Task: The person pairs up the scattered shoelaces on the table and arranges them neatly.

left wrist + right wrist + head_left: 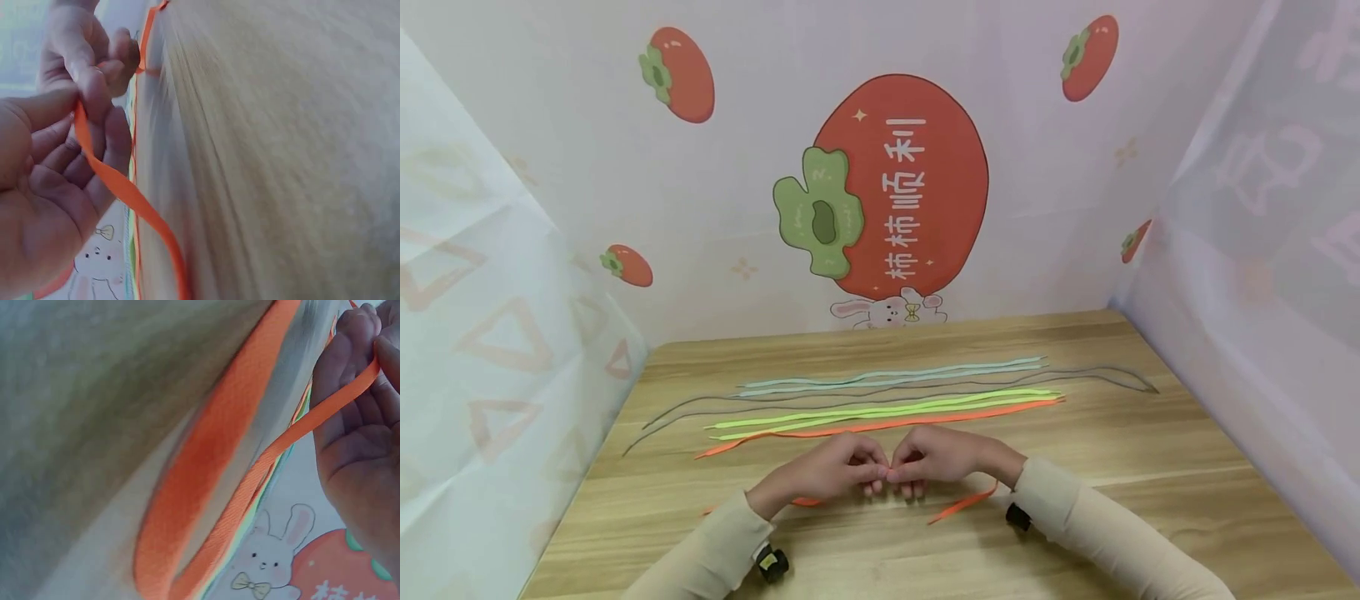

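Observation:
An orange shoelace (962,506) runs between both hands above the front of the table. My left hand (842,467) pinches it between thumb and forefinger; its length hangs down from the pinch as a flat, slightly twisted orange shoelace (134,199) in the left wrist view. Thumb to thumb with it, my right hand (936,454) pinches the same lace. On that side the orange shoelace (325,409) drops from the fingers and loops back near the right wrist camera. The short stretch between the fingertips is mostly hidden. A second orange shoelace (880,426) lies straight behind the hands.
Beyond it, two neon yellow shoelaces (880,412) lie side by side. Long grey shoelaces (685,402) and light blue shoelaces (820,383) stretch across further back. The wooden table (1150,500) meets a printed cloth wall (1045,250) at its back, with cloth at both sides.

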